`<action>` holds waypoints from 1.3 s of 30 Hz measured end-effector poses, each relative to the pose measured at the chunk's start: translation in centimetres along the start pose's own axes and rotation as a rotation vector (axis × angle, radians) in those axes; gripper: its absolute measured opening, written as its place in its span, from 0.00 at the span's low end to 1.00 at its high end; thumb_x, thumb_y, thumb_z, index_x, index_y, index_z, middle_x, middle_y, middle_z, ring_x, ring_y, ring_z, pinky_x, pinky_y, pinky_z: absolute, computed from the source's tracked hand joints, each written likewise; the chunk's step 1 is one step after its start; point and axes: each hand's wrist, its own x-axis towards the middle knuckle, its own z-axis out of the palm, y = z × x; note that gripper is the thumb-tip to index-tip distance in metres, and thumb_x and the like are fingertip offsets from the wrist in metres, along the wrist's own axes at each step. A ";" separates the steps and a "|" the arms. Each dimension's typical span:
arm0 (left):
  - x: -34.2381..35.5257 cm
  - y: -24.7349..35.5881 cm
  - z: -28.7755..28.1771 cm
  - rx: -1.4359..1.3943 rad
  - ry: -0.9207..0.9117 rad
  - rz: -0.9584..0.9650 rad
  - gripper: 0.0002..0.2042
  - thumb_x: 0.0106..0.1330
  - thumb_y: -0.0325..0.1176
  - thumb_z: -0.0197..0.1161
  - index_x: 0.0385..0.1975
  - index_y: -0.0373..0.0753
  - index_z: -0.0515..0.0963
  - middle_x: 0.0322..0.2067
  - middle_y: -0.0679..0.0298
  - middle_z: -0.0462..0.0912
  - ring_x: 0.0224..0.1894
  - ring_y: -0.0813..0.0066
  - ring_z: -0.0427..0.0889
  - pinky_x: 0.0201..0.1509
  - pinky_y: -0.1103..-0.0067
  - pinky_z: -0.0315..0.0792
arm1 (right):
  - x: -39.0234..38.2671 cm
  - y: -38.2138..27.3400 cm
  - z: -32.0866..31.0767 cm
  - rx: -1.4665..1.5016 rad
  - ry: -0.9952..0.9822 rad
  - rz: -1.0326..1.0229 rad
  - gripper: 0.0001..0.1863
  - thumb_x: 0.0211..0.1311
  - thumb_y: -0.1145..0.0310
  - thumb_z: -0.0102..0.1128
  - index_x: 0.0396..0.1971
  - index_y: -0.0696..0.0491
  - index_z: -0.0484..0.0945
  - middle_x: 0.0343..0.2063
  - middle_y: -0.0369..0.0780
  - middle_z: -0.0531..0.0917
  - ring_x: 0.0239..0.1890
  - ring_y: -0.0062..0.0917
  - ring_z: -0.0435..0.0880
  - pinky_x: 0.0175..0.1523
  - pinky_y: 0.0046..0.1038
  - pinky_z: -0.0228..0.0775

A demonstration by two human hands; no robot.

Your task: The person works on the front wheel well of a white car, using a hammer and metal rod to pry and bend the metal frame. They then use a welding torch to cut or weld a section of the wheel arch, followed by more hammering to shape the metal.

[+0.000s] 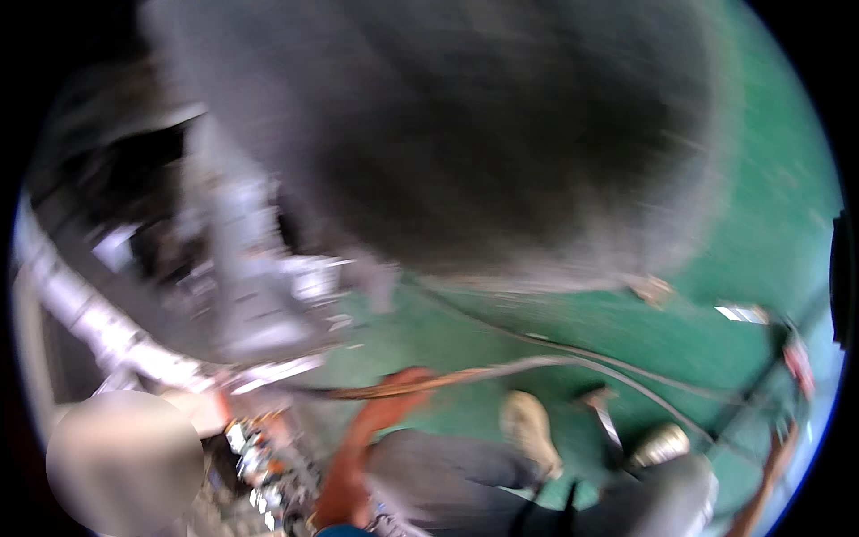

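Blur is hiding how closed the left hand (391, 405) and right hand (788, 433) are and on what, the cable (557, 361) crossing the left probably being pliable, best held mid-length.

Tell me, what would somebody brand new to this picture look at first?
Probably the huge, blurry dark grey shape across the upper middle, too smeared to name. Next might come the bright green floor, widest on the right, and the left hand at lower middle, where a long cable passes; blur hides whether it grips it. Farther right, a hammer-like tool lies between the person's two shoes.
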 end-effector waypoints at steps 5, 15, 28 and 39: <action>-5.0 -5.7 -1.4 -0.093 0.092 -0.039 0.17 0.65 0.35 0.62 0.48 0.30 0.76 0.39 0.57 0.82 0.39 0.72 0.81 0.45 0.77 0.75 | -0.3 -19.8 3.3 -0.247 0.236 -0.123 0.28 0.53 0.70 0.69 0.56 0.52 0.74 0.50 0.44 0.79 0.56 0.39 0.77 0.60 0.37 0.69; -5.3 -5.1 -4.0 0.087 0.101 -0.001 0.17 0.66 0.36 0.61 0.48 0.31 0.78 0.39 0.56 0.82 0.41 0.69 0.81 0.47 0.75 0.74 | 2.3 -18.8 5.5 -0.190 0.229 -0.094 0.44 0.41 0.74 0.69 0.65 0.53 0.64 0.59 0.45 0.71 0.62 0.43 0.70 0.63 0.39 0.68; -10.0 -0.4 -1.8 0.016 0.160 0.020 0.18 0.65 0.38 0.66 0.50 0.35 0.77 0.35 0.57 0.83 0.35 0.71 0.81 0.43 0.75 0.76 | 10.5 -34.6 9.7 -0.216 -0.289 -0.544 0.19 0.50 0.64 0.69 0.41 0.53 0.73 0.36 0.49 0.80 0.42 0.48 0.79 0.44 0.41 0.73; -9.9 13.5 0.6 0.165 0.024 0.853 0.20 0.62 0.34 0.68 0.52 0.35 0.77 0.43 0.56 0.82 0.43 0.61 0.83 0.46 0.70 0.77 | -3.1 -46.8 -7.3 0.039 -0.656 -0.521 0.25 0.26 0.76 0.73 0.30 0.61 0.72 0.16 0.41 0.77 0.15 0.25 0.77 0.16 0.30 0.69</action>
